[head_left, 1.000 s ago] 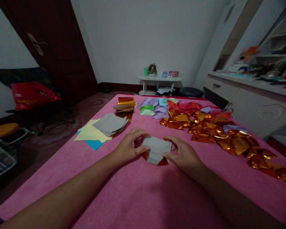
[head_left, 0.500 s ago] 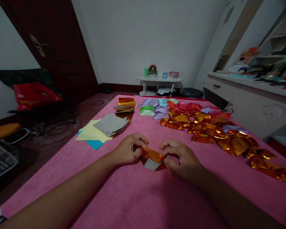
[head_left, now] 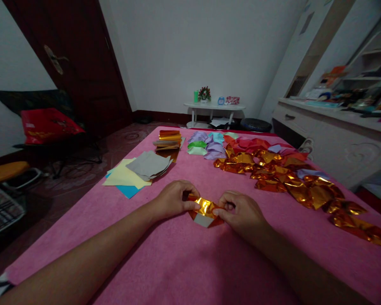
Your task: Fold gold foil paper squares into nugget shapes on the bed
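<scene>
A small folded piece of gold foil paper [head_left: 205, 207] with a pale grey lower face lies between my hands, low over the pink tablecloth [head_left: 178, 262]. My left hand [head_left: 176, 198] pinches its left end between thumb and fingers. On the right end, the thumb and curled fingers of my right hand [head_left: 241, 212] are closed. Beyond my left hand are a stack of grey sheets [head_left: 150, 164] and yellow sheets [head_left: 123, 174] over a blue one [head_left: 128, 191]. Many crumpled gold foil shapes [head_left: 282, 178] spread over the right side of the table.
Gold sheets [head_left: 169, 140] are piled at the table's far left. Purple [head_left: 214, 151], green [head_left: 197, 145] and red folded papers [head_left: 250, 144] lie at the far middle. Behind stands a small white table [head_left: 214, 106]; a cabinet [head_left: 336, 131] is at the right.
The gold foil's upper part now catches the light and looks flatter. My right hand's fingers have curled in closer, and my left thumb has moved onto the foil. The view has shifted slightly.
</scene>
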